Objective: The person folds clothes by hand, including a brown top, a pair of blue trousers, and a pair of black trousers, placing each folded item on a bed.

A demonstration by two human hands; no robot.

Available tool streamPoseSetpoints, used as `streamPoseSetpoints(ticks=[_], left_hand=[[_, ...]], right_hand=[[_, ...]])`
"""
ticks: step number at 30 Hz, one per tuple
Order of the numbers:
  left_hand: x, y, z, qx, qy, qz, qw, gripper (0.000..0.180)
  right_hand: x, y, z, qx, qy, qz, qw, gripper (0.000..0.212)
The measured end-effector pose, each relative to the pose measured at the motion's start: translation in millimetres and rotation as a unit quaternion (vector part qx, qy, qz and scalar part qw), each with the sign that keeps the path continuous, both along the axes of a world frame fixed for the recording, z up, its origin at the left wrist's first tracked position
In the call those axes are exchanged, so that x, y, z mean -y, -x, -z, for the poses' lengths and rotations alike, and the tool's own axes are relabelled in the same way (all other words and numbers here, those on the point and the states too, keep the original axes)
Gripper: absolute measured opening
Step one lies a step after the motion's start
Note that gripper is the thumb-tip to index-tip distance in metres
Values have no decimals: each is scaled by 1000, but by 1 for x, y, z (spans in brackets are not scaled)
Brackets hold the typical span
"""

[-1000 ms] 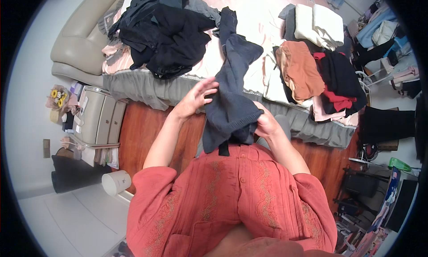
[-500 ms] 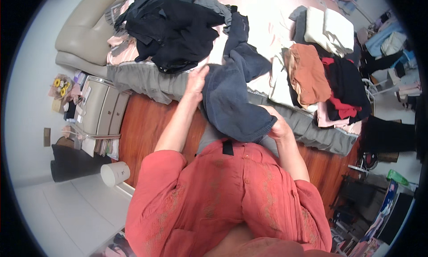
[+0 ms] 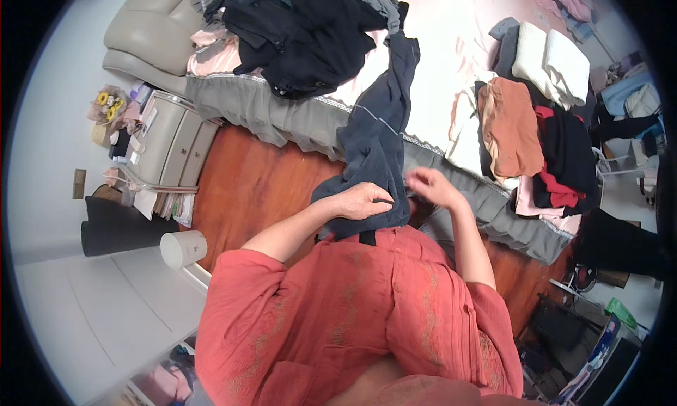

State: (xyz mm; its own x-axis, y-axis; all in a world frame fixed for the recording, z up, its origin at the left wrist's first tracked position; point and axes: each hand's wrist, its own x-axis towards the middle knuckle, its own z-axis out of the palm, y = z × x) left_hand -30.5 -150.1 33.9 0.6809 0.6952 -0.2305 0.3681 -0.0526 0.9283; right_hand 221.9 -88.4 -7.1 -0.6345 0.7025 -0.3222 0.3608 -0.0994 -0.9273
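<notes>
A long dark blue-grey garment [image 3: 377, 152] hangs over the near edge of the bed and reaches down to my waist; its far end lies on the bed. Its cut does not show clearly enough to tell what kind it is. My left hand [image 3: 361, 200] lies across its near part, fingers bent round a fold of the cloth. Beside the garment's right edge is my right hand [image 3: 434, 189], its fingers curled and slightly blurred; whether they grip any cloth cannot be made out.
On the bed [image 3: 444, 53], a heap of dark clothes [image 3: 303, 39] lies at the left. Folded clothes are stacked at the right, with a rust-brown piece [image 3: 511, 127] and white ones [image 3: 553, 60]. A bedside cabinet [image 3: 176, 149] and white bin [image 3: 183, 249] stand left.
The garment, held spread between both hands before, now hangs lengthwise toward me. My left hand has come down and right, onto the cloth; my right hand has moved up slightly from the hem.
</notes>
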Motion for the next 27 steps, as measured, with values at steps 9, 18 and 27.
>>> streamPoseSetpoints(ticks=[9, 18, 27], left_hand=[[-17, 15, 8, 18, 85, 2, 996, 33], [-110, 115, 142, -92, 53, -539, 836, 49], [-143, 68, 169, 357, 497, -459, 644, 47]], right_hand=[[-25, 66, 62, 85, 100, 187, 974, 63], [-21, 68, 75, 15, 174, 217, 960, 69], [-15, 60, 87, -17, 142, 180, 973, 57]])
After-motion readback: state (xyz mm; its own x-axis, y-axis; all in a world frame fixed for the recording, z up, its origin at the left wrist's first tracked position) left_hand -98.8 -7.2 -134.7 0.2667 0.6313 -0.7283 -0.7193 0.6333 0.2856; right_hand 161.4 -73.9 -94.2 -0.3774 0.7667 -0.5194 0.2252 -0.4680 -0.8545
